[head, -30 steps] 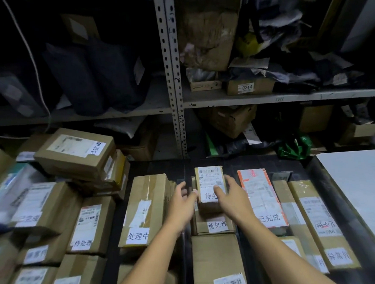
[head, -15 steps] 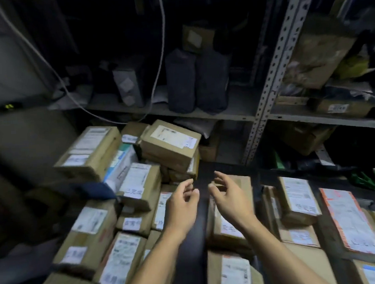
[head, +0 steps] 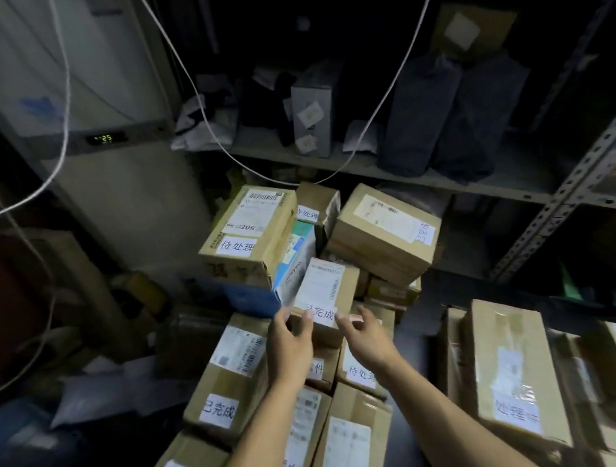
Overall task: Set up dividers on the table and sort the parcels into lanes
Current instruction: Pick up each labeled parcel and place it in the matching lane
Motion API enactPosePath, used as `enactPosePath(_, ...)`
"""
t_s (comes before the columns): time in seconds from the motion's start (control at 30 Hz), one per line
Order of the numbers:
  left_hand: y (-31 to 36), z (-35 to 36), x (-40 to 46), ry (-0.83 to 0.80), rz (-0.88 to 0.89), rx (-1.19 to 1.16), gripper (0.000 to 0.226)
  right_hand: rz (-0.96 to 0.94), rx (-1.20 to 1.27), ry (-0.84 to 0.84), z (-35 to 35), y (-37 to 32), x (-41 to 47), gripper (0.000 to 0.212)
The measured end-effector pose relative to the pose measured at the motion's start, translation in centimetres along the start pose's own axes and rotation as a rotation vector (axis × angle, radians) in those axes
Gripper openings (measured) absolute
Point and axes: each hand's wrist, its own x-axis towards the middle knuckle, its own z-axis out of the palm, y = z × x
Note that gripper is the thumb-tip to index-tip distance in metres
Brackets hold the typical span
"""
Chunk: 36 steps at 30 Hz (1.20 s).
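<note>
A small cardboard parcel (head: 326,291) with a white shipping label and a handwritten tag lies on top of the heap of parcels at the left of the table. My left hand (head: 291,346) pinches its near left corner, thumb on the side and fingers on top. My right hand (head: 369,341) reaches in beside it with spread fingers, the index fingertip touching the parcel's near right edge. Tagged boxes lie under my wrists (head: 228,375). A long tagged parcel (head: 505,365) lies in a lane at the right, across a dark gap of table (head: 415,364).
Behind the small parcel are stacked a larger tagged box (head: 249,233), a blue and white box (head: 294,270) and a flat box (head: 385,228). A metal shelf rack (head: 567,195) with dark bags stands behind. White cables (head: 198,106) hang down. A grey appliance (head: 106,137) is at the left.
My view has swung left from the sorted lanes to the heap. Both hands let go of the parcel in the middle lane, crossed over empty, and now reach the small parcel on the heap.
</note>
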Motion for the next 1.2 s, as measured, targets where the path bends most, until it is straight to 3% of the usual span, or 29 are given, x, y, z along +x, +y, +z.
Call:
enactPosePath(0.23,-1.8,1.6,2.4,-0.049,-0.045,0.139,0.073,0.052,0.132,-0.007,2.0,0.8,2.0,0.045)
enactPosePath(0.33,-2.0,2.0,2.3,-0.035,-0.033,0.199,0.057,0.074,0.216,0.018,2.1,1.4,2.0,0.037)
enactPosePath(0.5,-2.4,1.7,0.1,-0.036,0.002,-0.043,0.032,0.075,0.337,0.0,1.2,2.0,0.5,0.041)
enactPosePath(0.6,-2.6,1.5,-2.0,-0.087,-0.026,-0.145,0.039,0.067,0.378,-0.027,-0.2,2.6,-1.5,0.037)
enactPosePath(0.87,-2.6,1.8,-8.4,-0.3,-0.037,-0.29,0.083,0.066,0.39,-0.089,-5.4,5.7,-8.7,0.044)
enactPosePath(0.97,-2.1,2.4,-11.2,-0.392,-0.026,-0.323,0.075,0.066,0.363,-0.089,-7.3,7.3,-11.1,0.046)
enactPosePath(1.2,-0.5,5.3,-17.0,-0.445,0.024,-0.302,0.066,0.066,0.394,0.008,-11.7,10.6,-15.4,0.048)
